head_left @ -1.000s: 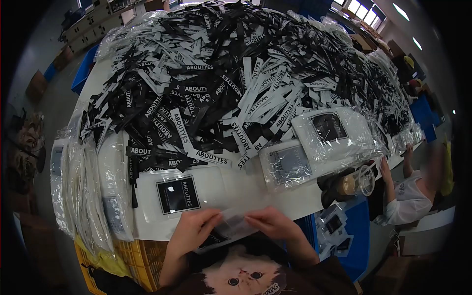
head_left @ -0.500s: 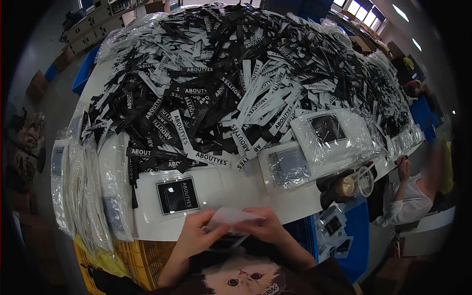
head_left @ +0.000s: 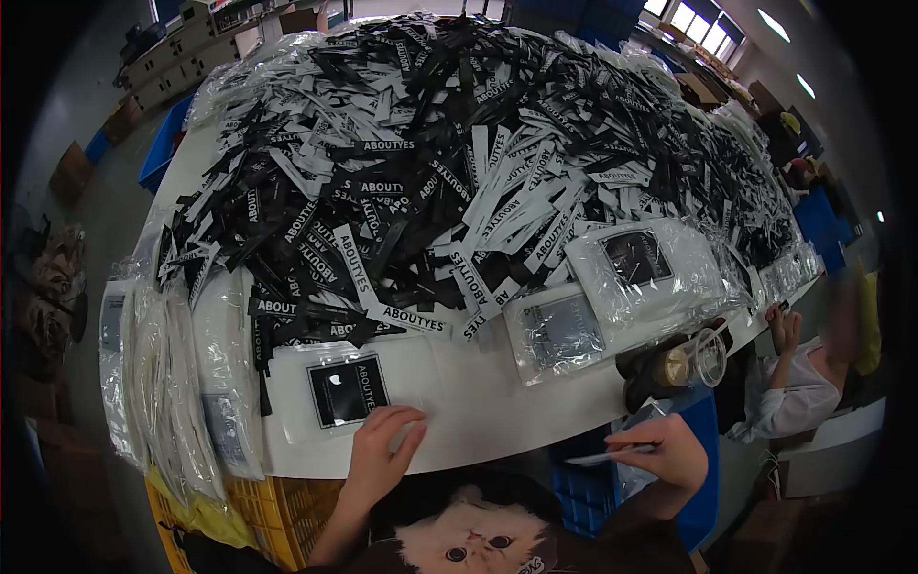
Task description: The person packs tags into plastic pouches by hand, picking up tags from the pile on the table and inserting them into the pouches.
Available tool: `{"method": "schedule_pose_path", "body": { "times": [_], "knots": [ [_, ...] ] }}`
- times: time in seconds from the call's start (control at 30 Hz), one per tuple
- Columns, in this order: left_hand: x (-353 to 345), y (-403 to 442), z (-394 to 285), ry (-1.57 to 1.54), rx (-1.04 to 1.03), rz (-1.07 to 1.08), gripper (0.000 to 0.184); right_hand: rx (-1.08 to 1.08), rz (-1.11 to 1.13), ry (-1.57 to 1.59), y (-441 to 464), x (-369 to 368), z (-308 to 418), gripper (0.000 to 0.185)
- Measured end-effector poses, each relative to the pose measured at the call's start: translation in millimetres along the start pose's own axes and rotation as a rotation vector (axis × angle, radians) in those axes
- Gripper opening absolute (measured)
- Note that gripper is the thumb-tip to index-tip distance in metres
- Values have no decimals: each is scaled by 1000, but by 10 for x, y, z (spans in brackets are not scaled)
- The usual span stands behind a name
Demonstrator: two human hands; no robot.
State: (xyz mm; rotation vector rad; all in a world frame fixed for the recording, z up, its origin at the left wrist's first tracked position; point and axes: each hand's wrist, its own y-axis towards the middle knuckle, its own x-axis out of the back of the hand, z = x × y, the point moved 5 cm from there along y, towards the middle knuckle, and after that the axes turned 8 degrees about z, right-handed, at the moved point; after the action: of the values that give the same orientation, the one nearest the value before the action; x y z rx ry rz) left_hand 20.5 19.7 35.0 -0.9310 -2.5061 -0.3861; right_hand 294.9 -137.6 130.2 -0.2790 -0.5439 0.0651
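One thin, flat, pale translucent piece (head_left: pixel 604 458) is pinched between the thumb and fingers of the right hand (head_left: pixel 666 457), seen almost edge-on. Its long axis runs roughly sideways, and its free end points left, toward the other hand but well apart from it. The right hand holding it appears over the deep blue plastic bin (head_left: pixel 705 517) beyond the table's near edge; how high above it, I cannot tell.

The left hand (head_left: pixel 384 447) is loosely curled, thumb parted from the fingers, with nothing visible in its grasp. It is much the nearer hand to the flat stack of white translucent plastic bags with a square black label (head_left: pixel 346 390), at whose lower right corner its fingertips lie; whether they touch is unclear.

Farther out, a broad heap of black and white printed strips (head_left: pixel 449 182) covers much of the white table (head_left: pixel 469 421).
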Motion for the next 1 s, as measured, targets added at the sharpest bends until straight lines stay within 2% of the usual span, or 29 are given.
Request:
{"method": "schedule_pose_path", "body": {
  "times": [0.07,0.1,0.13,0.2,0.27,0.33,0.4,0.47,0.5,0.57,0.63,0.7,0.73,0.8,0.83,0.87,0.9,0.97,1.0],
  "knots": [
    [12,-12,102,48,-9,-59,21,-157,-12,-531,-123,76,161,41],
    [16,-18,129,99,-14,-120,24,-99,-12,-603,-88,54,202,51],
    [-18,-1,147,93,-15,-118,24,-105,-12,-606,16,21,227,51],
    [-77,46,116,207,-85,-146,33,130,49,-333,421,-166,394,47],
    [-155,75,144,290,-78,-148,36,373,-49,-196,954,-412,439,47],
    [-184,89,172,381,-68,-151,39,458,-163,-292,1526,-654,587,59],
    [-197,74,197,384,-79,-127,40,537,-336,-705,2066,-993,679,62],
    [-220,54,275,373,-76,-132,40,354,-458,-906,2589,-1223,321,63],
    [-211,51,297,353,-76,-137,39,260,-412,-842,2727,-1204,240,60],
    [-176,54,283,348,-75,-149,38,392,-467,-751,2738,-1102,243,54],
    [-188,49,282,338,-84,-151,38,399,-435,-702,2660,-1042,225,50],
    [-188,52,280,331,-76,-153,38,536,-417,-564,2521,-940,262,35],
    [-183,68,277,332,-74,-155,39,534,-418,-571,2437,-873,338,35],
    [-190,73,275,323,-68,-156,38,180,-259,96,2331,-725,282,12],
    [-178,67,275,324,-60,-154,38,178,-261,96,2225,-708,293,12],
    [-151,70,257,324,-62,-155,38,257,-352,372,2067,-661,260,7],
    [-128,75,231,329,-55,-133,34,334,-439,649,1912,-635,176,12],
    [-78,78,232,335,-54,-107,31,541,-575,610,1608,-655,-1,12],
    [-32,63,268,295,-26,-134,27,582,-655,379,1457,-666,-64,10]
  ]
}}
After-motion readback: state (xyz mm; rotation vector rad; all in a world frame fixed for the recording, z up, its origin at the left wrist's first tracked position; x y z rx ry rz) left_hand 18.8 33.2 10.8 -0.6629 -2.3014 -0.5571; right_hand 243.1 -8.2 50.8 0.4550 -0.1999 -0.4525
